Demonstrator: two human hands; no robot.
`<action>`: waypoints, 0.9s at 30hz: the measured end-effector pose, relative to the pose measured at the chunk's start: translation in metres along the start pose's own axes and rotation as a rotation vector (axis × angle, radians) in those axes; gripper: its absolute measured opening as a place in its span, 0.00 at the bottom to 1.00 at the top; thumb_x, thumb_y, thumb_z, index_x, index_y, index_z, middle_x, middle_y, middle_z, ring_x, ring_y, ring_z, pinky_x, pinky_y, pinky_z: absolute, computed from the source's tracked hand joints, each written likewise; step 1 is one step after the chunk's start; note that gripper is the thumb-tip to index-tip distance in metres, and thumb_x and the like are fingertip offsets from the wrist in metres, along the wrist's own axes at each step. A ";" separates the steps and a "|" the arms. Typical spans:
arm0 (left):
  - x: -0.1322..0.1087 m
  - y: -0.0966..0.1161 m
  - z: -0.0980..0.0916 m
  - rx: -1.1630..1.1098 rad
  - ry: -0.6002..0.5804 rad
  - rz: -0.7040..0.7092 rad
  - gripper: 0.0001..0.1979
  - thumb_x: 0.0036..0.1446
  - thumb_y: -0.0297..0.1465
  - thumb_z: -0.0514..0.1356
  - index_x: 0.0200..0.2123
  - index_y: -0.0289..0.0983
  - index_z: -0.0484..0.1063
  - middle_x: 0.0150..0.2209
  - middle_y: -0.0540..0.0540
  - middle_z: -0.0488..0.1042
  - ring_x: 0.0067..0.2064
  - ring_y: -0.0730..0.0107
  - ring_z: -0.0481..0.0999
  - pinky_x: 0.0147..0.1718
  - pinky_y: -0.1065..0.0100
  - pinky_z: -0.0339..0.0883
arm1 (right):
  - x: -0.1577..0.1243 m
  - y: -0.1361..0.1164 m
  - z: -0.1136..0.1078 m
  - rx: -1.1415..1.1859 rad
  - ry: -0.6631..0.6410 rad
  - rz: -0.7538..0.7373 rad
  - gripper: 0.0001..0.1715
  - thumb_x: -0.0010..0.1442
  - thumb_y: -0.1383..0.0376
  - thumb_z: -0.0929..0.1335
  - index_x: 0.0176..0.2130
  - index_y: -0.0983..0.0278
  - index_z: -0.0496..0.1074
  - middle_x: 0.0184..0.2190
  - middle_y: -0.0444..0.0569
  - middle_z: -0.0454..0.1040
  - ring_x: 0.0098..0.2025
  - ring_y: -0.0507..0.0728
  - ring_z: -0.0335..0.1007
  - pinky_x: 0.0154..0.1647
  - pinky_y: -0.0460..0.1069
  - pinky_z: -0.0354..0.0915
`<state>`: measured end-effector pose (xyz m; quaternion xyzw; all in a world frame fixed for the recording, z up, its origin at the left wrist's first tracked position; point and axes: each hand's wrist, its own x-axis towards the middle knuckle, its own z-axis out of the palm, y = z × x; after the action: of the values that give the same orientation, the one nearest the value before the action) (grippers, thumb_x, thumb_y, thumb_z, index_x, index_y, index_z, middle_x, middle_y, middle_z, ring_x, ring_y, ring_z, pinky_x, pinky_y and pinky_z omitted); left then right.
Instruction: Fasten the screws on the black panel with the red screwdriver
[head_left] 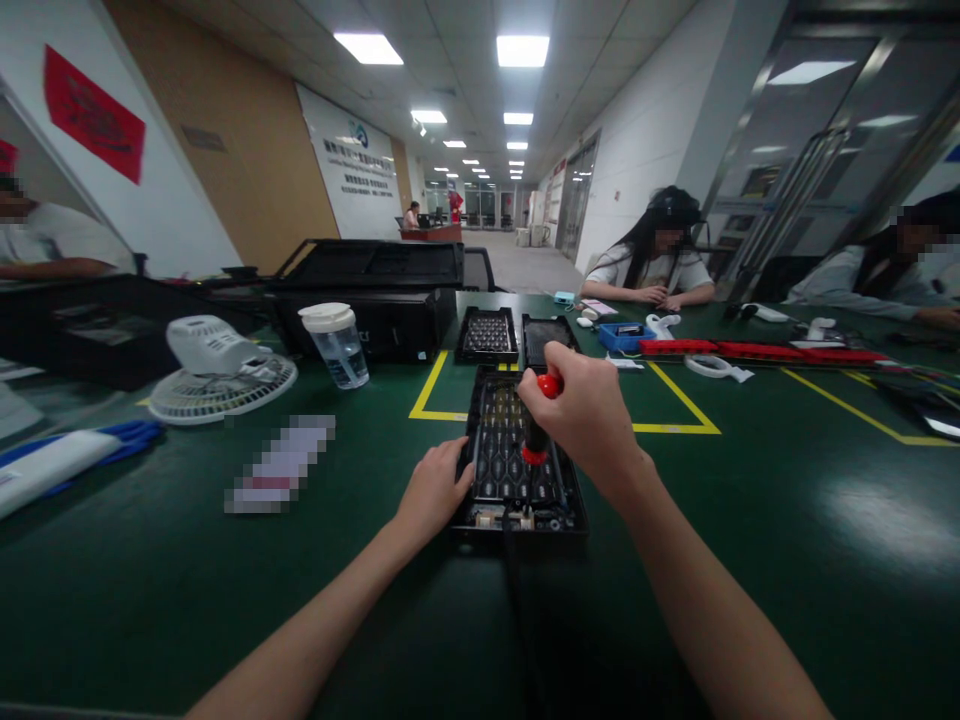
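A shallow open black case (499, 460), filled with rows of dark rounded shapes, lies in front of me on the green table. My left hand (433, 490) grips its left edge, with the thumb over the rim. In my right hand (581, 415) is an upright screwdriver (535, 440) with a red and black handle; my fist is closed around its top, over the right part of the case. The tip of the screwdriver cannot be made out. A black strap or cable runs from the case's near edge toward me.
Beyond the case stand two smaller black trays (486, 335) inside yellow tape lines (435, 385). To the left are a lidded cup (337, 345), a white fan (221, 370) and a black box (397, 325). A blue tray (624, 337) lies at right. Other people sit across the table.
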<state>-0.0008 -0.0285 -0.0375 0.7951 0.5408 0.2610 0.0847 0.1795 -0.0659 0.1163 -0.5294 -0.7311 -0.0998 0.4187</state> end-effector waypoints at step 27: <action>0.000 0.001 0.002 0.025 0.013 0.012 0.19 0.57 0.33 0.51 0.51 0.34 0.63 0.50 0.41 0.69 0.49 0.60 0.68 0.50 0.59 0.61 | 0.001 0.022 0.027 1.650 -0.678 0.133 0.18 0.55 0.59 0.59 0.20 0.66 0.63 0.17 0.43 0.62 0.17 0.50 0.60 0.20 0.47 0.61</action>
<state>0.0007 -0.0286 -0.0389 0.7977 0.5397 0.2598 0.0699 0.1848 -0.0400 0.0935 -0.1020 -0.6225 0.6442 0.4326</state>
